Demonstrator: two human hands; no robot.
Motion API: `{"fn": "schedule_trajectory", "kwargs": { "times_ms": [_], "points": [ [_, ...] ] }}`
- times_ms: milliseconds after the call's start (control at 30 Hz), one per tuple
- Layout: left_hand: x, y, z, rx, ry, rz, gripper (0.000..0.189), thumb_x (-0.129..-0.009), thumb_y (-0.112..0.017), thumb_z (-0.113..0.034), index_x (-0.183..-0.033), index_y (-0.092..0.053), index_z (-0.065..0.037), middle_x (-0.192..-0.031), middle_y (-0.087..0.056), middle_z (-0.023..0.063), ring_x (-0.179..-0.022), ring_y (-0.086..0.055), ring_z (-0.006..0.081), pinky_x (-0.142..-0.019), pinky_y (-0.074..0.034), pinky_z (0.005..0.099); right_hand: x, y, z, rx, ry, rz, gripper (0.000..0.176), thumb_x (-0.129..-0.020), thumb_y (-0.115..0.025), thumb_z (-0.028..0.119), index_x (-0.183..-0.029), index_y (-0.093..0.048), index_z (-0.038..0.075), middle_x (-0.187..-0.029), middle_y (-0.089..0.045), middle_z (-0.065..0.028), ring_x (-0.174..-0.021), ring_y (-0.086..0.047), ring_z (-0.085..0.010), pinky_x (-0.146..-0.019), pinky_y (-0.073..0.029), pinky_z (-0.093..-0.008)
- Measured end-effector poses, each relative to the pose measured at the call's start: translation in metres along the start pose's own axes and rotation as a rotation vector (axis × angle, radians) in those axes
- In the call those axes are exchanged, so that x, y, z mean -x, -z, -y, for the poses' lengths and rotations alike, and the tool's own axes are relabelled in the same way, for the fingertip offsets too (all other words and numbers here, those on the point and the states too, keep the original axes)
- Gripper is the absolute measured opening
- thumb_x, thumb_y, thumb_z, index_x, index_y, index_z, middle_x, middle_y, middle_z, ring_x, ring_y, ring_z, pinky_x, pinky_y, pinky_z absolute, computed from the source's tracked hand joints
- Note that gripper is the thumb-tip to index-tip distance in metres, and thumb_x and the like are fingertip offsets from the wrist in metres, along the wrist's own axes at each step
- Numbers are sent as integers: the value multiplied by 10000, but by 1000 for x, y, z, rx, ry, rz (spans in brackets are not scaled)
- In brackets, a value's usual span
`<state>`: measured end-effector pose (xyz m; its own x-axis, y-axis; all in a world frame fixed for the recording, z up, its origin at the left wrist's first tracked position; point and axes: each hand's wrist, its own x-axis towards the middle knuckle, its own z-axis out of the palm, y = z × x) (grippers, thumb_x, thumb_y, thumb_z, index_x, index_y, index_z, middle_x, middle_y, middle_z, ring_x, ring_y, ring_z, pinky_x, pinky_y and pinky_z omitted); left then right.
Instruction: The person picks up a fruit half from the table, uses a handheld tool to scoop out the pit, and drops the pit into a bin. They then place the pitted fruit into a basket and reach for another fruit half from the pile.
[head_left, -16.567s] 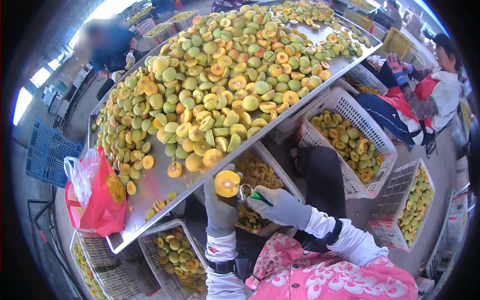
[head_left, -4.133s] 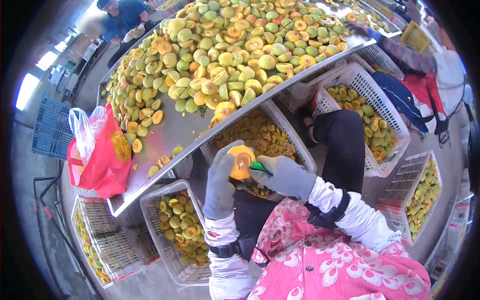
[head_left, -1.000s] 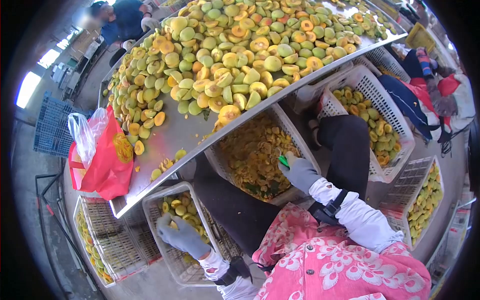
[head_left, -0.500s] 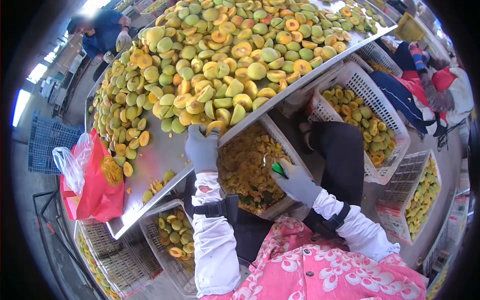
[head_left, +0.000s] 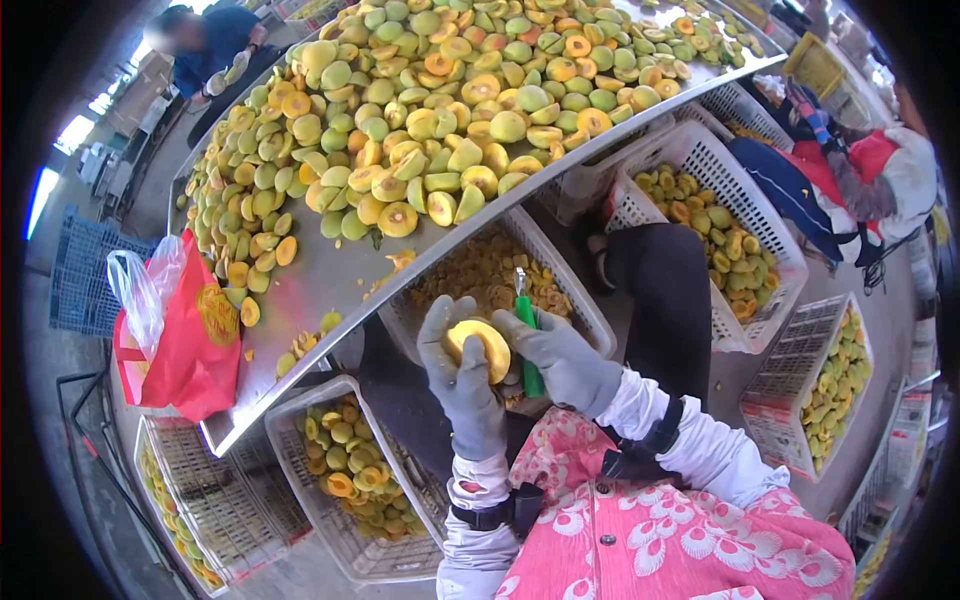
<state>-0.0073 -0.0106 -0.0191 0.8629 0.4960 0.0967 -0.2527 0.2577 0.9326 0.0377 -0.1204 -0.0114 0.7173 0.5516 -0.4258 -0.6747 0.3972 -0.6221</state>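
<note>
My gloved left hand is closed around a yellow peach half, its cut side partly covered by my fingers. Beside it, my gloved right hand grips a small green-handled tool, whose short metal tip points up and away from me. Both hands are close together over a white crate of peels and fruit scraps. Past them, a big heap of halved green-yellow peaches covers much of the metal table.
Crates of fruit halves stand at the right, at the far right and lower left. A red bag sits on the table's left corner. One person works across the table; another sits at the right.
My left hand has come back from the heap with a peach half. My right hand has drawn in towards it, and the tool now points upward.
</note>
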Motion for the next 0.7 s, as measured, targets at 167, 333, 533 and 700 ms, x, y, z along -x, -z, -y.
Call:
{"fn": "schedule_trajectory", "kwargs": {
  "times_ms": [167,333,533,700],
  "points": [
    [-6,1,-21,-7,-80,40,459,-961,-510,-211,-1360,-426,-1,-1236,-551,149,-1132,-553,240,-981,-459,376,20,-14,21,116,-150,59,371,-958,-590,443,-1122,-533,115,-889,-617,20,-626,-592,-72,-583,-535,-259],
    [8,-1,-12,14,-55,21,555,-1023,-424,-415,-1374,-405,13,-1263,-551,148,-1116,-558,228,-976,-458,359,23,-14,0,71,-138,116,338,-969,-579,420,-1126,-540,123,-828,-610,22,-602,-572,-66,-546,-524,-250],
    [9,2,-14,358,184,-133,642,-1012,-349,-541,-1357,-441,-7,-1203,-591,160,-1040,-599,264,-936,-490,393,25,3,-20,991,434,2,343,-957,-597,381,-1053,-563,54,-702,-633,-100,-586,-631,-242,-532,-499,-364],
    [11,-3,-21,513,223,-146,704,-988,-322,-608,-1331,-471,-13,-1108,-627,157,-931,-625,269,-869,-520,388,27,-4,-20,1248,536,23,379,-940,-582,403,-1055,-559,43,-714,-629,-225,-689,-631,-428,-583,-489,-494]
  ]
}}
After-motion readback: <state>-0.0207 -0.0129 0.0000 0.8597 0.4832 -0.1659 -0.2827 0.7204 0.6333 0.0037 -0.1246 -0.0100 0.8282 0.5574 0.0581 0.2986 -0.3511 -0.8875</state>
